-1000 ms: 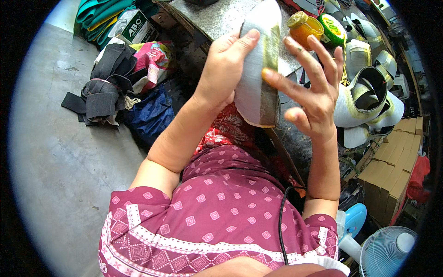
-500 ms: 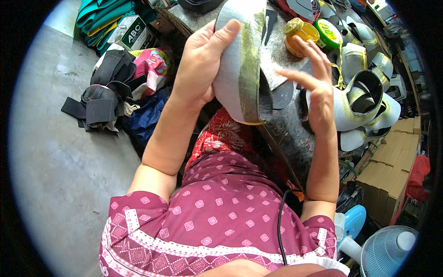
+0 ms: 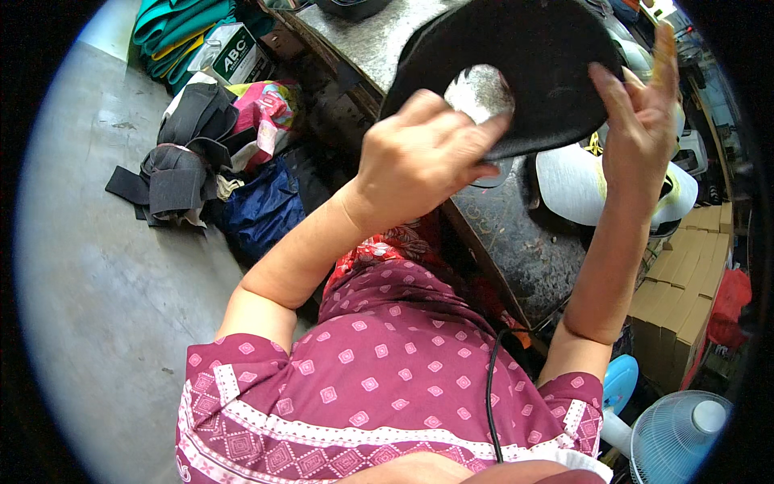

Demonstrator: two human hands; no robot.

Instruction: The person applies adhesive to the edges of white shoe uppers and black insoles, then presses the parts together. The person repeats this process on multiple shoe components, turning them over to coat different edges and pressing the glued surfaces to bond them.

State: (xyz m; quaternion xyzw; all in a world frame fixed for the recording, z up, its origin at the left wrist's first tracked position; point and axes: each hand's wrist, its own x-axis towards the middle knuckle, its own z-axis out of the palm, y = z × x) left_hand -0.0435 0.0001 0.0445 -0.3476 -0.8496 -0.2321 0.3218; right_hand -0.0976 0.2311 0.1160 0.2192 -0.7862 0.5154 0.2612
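Observation:
A wide black piece of soft material (image 3: 556, 73) with a curved outline hangs over the table. A roundish opening in it lets the pale tabletop show through. My left hand (image 3: 427, 153) is closed on its lower left edge, the fingers by the opening and slightly smeared by motion. At the piece's right edge my right hand (image 3: 641, 121) is raised with its fingers apart. Its thumb side overlaps the black surface; whether it touches cannot be told. Yellowish stain shows on a right fingertip. The underside of the piece is hidden.
Grey curved pieces (image 3: 572, 185) lie on the dark worktable (image 3: 524, 266) to the right. Cardboard (image 3: 677, 282) and a white fan (image 3: 677, 440) stand at the lower right. Left are black strips (image 3: 173, 181), a blue bag (image 3: 262, 210) and folded green cloth (image 3: 181, 36).
The piece has turned from its grey, yellow-smeared side to its black side and moved right. My left hand moved right and down with it; my right hand moved right and up.

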